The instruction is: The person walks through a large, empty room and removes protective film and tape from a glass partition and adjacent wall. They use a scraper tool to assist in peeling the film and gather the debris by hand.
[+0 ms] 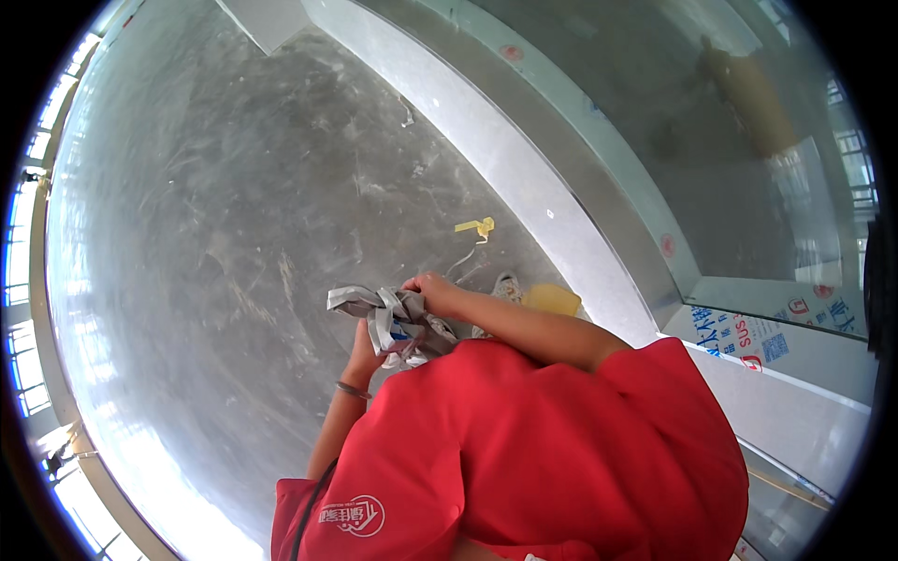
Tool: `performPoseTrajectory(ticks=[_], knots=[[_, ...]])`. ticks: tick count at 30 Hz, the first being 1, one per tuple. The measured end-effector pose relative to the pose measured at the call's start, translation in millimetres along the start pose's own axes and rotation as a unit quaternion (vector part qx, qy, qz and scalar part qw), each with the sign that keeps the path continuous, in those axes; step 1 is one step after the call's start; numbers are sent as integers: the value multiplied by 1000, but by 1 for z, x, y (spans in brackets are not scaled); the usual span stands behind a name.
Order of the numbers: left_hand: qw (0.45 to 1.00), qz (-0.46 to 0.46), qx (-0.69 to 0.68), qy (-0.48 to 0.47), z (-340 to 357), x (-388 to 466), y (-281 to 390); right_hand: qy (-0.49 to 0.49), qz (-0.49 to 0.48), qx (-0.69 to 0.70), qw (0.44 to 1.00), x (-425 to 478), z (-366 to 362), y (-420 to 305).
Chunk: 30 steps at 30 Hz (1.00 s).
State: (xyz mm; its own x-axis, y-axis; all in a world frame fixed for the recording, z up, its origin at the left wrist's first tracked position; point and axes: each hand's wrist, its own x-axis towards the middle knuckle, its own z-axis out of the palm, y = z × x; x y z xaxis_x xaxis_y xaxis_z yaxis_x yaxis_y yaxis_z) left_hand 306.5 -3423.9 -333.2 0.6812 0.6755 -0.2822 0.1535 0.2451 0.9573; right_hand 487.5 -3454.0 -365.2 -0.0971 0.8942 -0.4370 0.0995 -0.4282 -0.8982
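Note:
A crumpled bundle of grey-white sheet material with some blue and reddish print, perhaps peeled protective film (382, 315), is between my two hands in front of the red shirt. My right hand (431, 291) grips its upper right side with bent fingers. At its lower left, my left hand (366, 350) holds it from beneath; the bundle hides most of those fingers. A bracelet circles my left wrist. Just right of the bundle, below my right forearm, part of a patterned shoe shows.
Yellow tape scraps (483, 228) lie on the grey concrete floor (280, 175). A yellow piece (552, 299) sits beside my right forearm. A long pale panel with a metal edge (491, 140) runs along the right, beside glass. Printed film (744, 336) covers a surface at far right.

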Motion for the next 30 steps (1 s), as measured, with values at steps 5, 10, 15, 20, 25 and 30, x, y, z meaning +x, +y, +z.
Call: performPoseTrajectory(ticks=[5, 10, 15, 20, 25, 30], knots=[[987, 50, 154, 0, -26, 64, 2, 15, 22, -6, 1000, 41, -22, -3], [984, 23, 176, 18, -27, 146, 9, -16, 98, 138, 985, 85, -79, -4], [972, 16, 187, 139, -44, 220, -2, -43, 122, 352, 927, 131, -148, -17], [948, -20, 187, 259, -104, 257, 14, -3, 137, 304, 943, 178, -198, -19], [914, -33, 0, 404, -204, 274, 6, 108, 193, 302, 927, 237, -248, -12], [880, -98, 48, 462, -305, 276, -2, 236, 185, 240, 923, 298, -286, -55]])
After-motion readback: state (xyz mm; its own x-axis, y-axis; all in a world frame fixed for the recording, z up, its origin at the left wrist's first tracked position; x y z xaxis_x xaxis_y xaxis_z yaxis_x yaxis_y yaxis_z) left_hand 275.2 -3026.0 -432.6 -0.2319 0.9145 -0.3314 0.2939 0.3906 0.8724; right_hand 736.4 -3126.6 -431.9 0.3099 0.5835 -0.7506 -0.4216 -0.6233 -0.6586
